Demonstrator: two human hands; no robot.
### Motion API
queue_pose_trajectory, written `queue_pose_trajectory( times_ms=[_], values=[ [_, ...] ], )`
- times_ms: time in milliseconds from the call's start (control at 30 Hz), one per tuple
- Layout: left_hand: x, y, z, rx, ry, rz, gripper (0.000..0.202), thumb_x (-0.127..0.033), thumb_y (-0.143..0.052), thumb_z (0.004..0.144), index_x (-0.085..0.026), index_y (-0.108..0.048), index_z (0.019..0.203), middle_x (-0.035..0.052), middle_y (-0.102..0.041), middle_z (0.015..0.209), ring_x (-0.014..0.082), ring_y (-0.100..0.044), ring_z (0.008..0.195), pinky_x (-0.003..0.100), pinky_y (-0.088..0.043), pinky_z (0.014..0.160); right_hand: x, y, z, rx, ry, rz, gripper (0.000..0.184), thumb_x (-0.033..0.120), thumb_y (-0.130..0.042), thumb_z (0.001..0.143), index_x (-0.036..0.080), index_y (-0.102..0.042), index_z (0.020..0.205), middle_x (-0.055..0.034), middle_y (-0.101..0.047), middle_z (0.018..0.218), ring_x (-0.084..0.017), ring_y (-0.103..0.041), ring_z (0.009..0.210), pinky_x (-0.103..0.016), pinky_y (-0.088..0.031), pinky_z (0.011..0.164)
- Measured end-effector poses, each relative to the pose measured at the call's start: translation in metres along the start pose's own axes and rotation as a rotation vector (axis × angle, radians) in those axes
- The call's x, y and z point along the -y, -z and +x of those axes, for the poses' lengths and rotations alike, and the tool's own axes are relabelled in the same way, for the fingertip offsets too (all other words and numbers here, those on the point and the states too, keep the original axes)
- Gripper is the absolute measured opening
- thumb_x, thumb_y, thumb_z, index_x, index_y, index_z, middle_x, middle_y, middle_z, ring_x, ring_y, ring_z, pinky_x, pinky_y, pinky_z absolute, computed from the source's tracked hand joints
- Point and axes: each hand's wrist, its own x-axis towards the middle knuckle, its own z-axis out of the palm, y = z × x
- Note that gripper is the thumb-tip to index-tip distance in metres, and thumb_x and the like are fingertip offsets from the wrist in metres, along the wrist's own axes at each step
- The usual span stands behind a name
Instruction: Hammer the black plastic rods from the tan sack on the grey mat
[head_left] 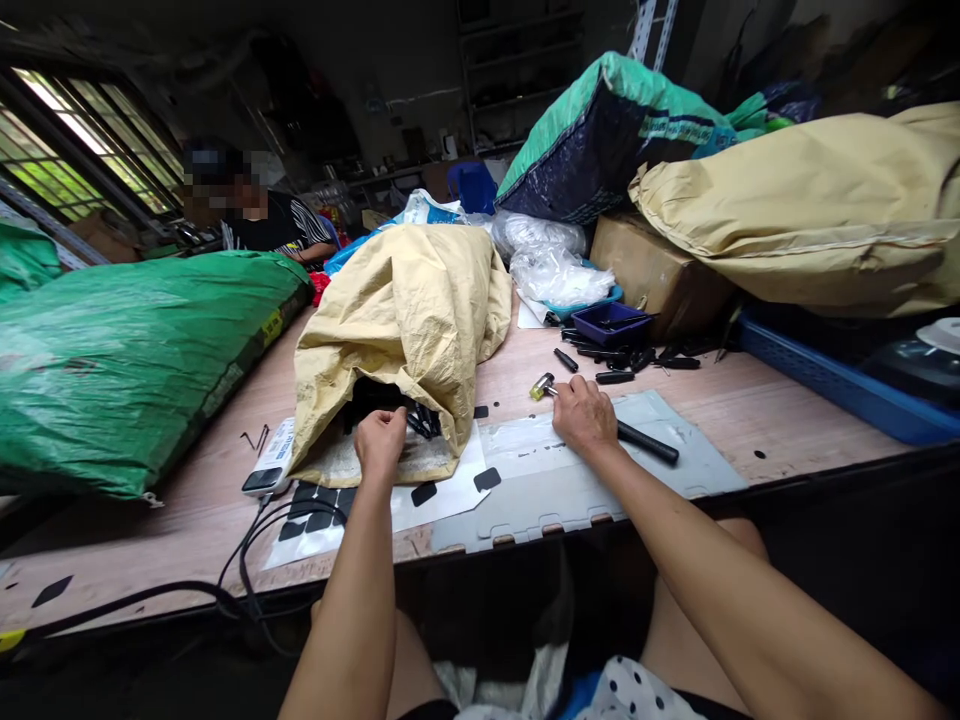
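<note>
My right hand (585, 412) clasps a round-handled hammer (649, 443), while my left hand (381, 440) curls at a creased sack (420, 300), its grip unclear.

No text is legible (sack print (679, 131) unclear).

The left hand (381, 445) and right hand (586, 415) are bare, likewise both forearms (351, 600). At five o'clock, a white garment (636, 692) shows round black dots; beside it, black cloth (706, 706) meets a bare thigh (667, 645).
</note>
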Motion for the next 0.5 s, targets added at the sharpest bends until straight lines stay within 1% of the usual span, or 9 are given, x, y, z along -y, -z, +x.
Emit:
queue_pose_trajectory(
  times_ms=[67, 133, 233, 300, 367, 400, 433, 467, 500],
  values=[
    [0.0, -0.012, 0.014, 0.021, 0.083, 0.186, 0.028, -0.049, -0.07, 0.077, -0.021, -0.07, 0.075, 0.0124, -0.073, 0.076, 0.0319, -0.07, 0.085, 0.038, -0.051, 0.073, 0.0, 0.001, 0.0, 0.0, 0.002, 0.005, 0.034, 0.029, -0.041, 0.102, 0.017, -0.067, 0.12, -0.015, -0.06, 0.117, -0.027, -0.051, 0.109, -0.037, -0.037, 0.085],
    [0.0, -0.017, 0.016, 0.073, 0.114, 0.285, 0.028, -0.049, -0.075, 0.073, -0.022, -0.071, 0.078, 0.0169, -0.076, 0.09, 0.0366, -0.07, 0.096, 0.042, -0.051, 0.077, 0.0, 0.001, 0.0, -0.001, 0.002, 0.006, 0.034, 0.028, -0.04, 0.101, 0.017, -0.067, 0.12, -0.0147, -0.061, 0.117, -0.027, -0.051, 0.109, -0.037, -0.038, 0.084],
    [0.004, -0.011, 0.006, 0.115, 0.122, 0.37, 0.03, -0.051, -0.074, 0.074, -0.022, -0.071, 0.084, 0.02, -0.075, 0.107, 0.0403, -0.069, 0.104, 0.045, -0.05, 0.078, 0.0, 0.002, 0.0, -0.002, 0.003, 0.005, 0.034, 0.028, -0.04, 0.101, 0.017, -0.067, 0.119, -0.0142, -0.061, 0.117, -0.027, -0.052, 0.109, -0.037, -0.038, 0.084],
    [0.009, -0.001, -0.007, 0.102, 0.097, 0.384, 0.029, -0.05, -0.069, 0.078, -0.023, -0.07, 0.088, 0.0185, -0.075, 0.107, 0.0403, -0.068, 0.104, 0.044, -0.049, 0.078, 0.0, 0.002, 0.0, -0.002, 0.003, 0.006, 0.034, 0.028, -0.04, 0.102, 0.017, -0.067, 0.12, -0.0143, -0.061, 0.117, -0.027, -0.052, 0.109, -0.037, -0.038, 0.084],
    [0.011, 0.009, -0.026, 0.006, 0.01, 0.322, 0.028, -0.048, -0.064, 0.083, -0.023, -0.068, 0.095, 0.0141, -0.075, 0.102, 0.0361, -0.069, 0.098, 0.042, -0.049, 0.077, 0.0, 0.001, 0.0, 0.0, 0.0, 0.009, 0.034, 0.028, -0.04, 0.102, 0.017, -0.067, 0.12, -0.0148, -0.061, 0.117, -0.027, -0.052, 0.109, -0.037, -0.038, 0.084],
    [0.01, 0.012, -0.038, -0.048, -0.064, 0.252, 0.027, -0.047, -0.062, 0.086, -0.023, -0.067, 0.099, 0.0111, -0.075, 0.098, 0.0322, -0.069, 0.091, 0.039, -0.049, 0.076, 0.0, 0.001, 0.0, 0.001, 0.0, 0.008, 0.034, 0.028, -0.04, 0.102, 0.017, -0.067, 0.12, -0.015, -0.061, 0.117, -0.027, -0.052, 0.109, -0.037, -0.037, 0.084],
    [0.007, 0.014, -0.051, -0.071, -0.16, 0.161, 0.027, -0.046, -0.061, 0.088, -0.024, -0.065, 0.102, 0.0081, -0.075, 0.095, 0.0277, -0.069, 0.084, 0.037, -0.049, 0.075, 0.0, 0.001, 0.0, 0.002, 0.001, 0.007, 0.034, 0.028, -0.041, 0.102, 0.016, -0.067, 0.12, -0.0151, -0.061, 0.117, -0.027, -0.051, 0.109, -0.037, -0.037, 0.084],
    [0.002, 0.013, -0.065, -0.05, -0.272, 0.063, 0.026, -0.045, -0.061, 0.09, -0.024, -0.064, 0.104, 0.0055, -0.074, 0.093, 0.0235, -0.067, 0.079, 0.034, -0.049, 0.073, 0.0, 0.0, 0.0, 0.002, 0.001, 0.004, 0.034, 0.028, -0.041, 0.102, 0.016, -0.067, 0.121, -0.0151, -0.06, 0.117, -0.027, -0.051, 0.109, -0.037, -0.037, 0.084],
    [-0.004, 0.009, -0.078, 0.015, -0.393, -0.026, 0.024, -0.043, -0.061, 0.091, -0.024, -0.063, 0.105, 0.0038, -0.073, 0.093, 0.0203, -0.065, 0.076, 0.031, -0.049, 0.072, 0.0, 0.0, 0.0, 0.001, 0.0, 0.0, 0.035, 0.028, -0.041, 0.102, 0.016, -0.067, 0.121, -0.015, -0.06, 0.118, -0.027, -0.051, 0.109, -0.036, -0.037, 0.084]
  ],
)
